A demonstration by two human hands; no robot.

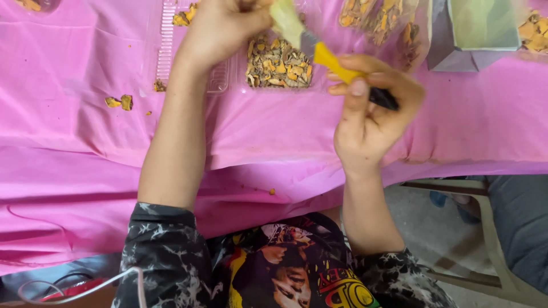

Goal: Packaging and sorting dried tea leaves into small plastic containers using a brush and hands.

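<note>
Left to right: loose orange-brown peel scraps (119, 102) on the pink cloth (74, 142); clear plastic tray (278, 64) heaped with peelings, directly under the hands. Left hand (220, 28), fingers pinched shut around a pale yellow-green piece (285, 20) held above the tray. Right hand (371, 111) clenched on a yellow-handled knife (337, 65), blade touching the piece. Piece looks smooth, pale, blurred. Further right: bag of peelings (379, 20), grey-green box (474, 34). Cloth wrinkled, draped over table edge; grey floor and chair (491, 228) at lower right
</note>
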